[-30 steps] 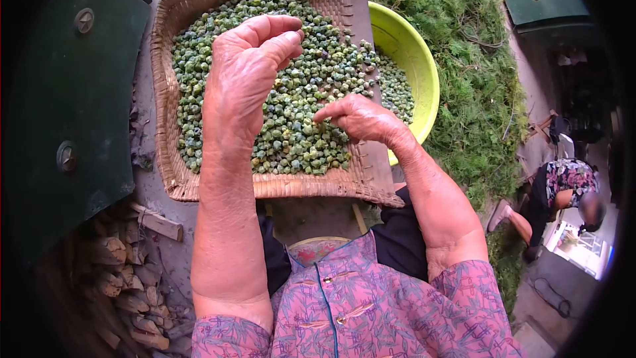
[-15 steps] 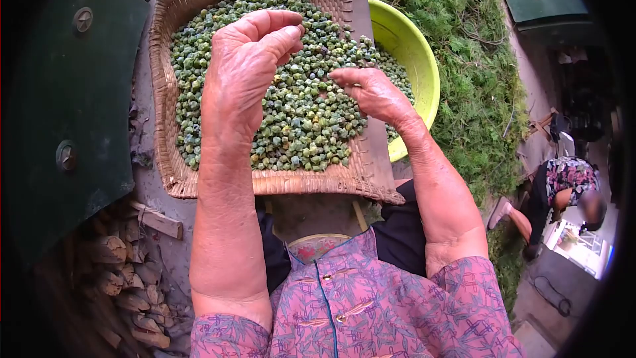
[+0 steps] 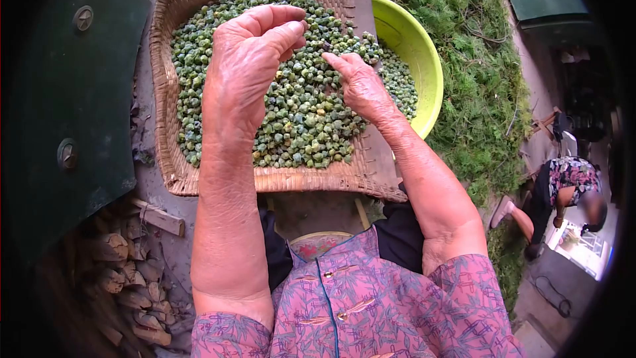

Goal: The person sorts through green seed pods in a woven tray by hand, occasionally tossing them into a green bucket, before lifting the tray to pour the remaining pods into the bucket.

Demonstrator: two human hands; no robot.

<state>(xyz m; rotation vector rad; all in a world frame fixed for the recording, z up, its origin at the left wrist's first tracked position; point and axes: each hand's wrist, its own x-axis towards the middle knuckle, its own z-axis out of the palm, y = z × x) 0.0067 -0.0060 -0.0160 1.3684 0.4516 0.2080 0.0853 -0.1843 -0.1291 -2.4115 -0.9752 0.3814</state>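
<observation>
One woven tray (image 3: pixel 298 181) partly overlaps a yellow-green basin (image 3: pixel 427 69). The left hand (image 3: pixel 246 66) is half curled, the right hand (image 3: pixel 364 88) mostly folded, one finger extended; whether either grips anything, I cannot tell. Beneath both, green pods (image 3: pixel 305 134) fill the tray.

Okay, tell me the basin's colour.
The basin is bright yellow-green, clearest in the head view.

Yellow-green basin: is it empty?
No, small green cones lie inside the basin, next to the woven tray.
</observation>
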